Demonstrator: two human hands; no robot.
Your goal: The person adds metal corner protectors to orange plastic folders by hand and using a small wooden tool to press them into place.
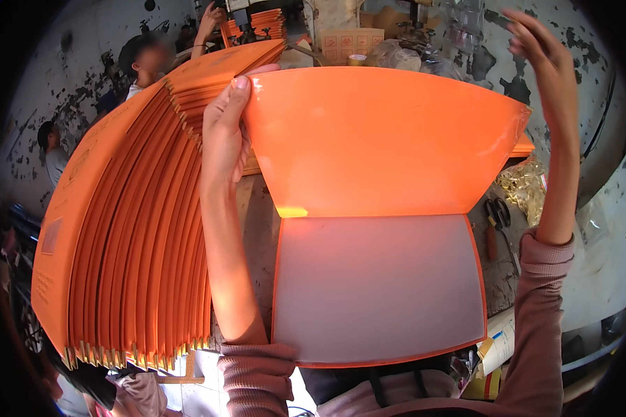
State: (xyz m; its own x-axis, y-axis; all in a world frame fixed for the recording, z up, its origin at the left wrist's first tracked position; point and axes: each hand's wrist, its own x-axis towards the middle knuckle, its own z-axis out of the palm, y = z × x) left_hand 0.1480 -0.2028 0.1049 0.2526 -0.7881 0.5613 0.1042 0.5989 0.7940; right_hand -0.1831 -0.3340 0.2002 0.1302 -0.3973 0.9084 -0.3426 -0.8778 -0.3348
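Observation:
An open folder with an orange cover [382, 139] and a pale grey inner panel [382, 288] is in front of me. Its cover stands raised, while the orange-edged panel lies toward my body. My left hand [228, 125] pinches the cover's upper left corner, thumb on the near face. At the upper right, my right hand [544, 52] is lifted clear of the cover, its fingers stretched out and holding nothing visible. Beside my left forearm stands a big fanned stack of orange folders [132, 243] with gold-coloured metal corners along the lower edge.
Right of the folder lie small gold-coloured pieces [523, 182], black-handled scissors [497, 212] and a tool with a wooden handle [492, 243]. Machines, clear plastic bags [396, 54] and a cardboard box [351, 43] are at the back. Another person [142, 59] is at the far left.

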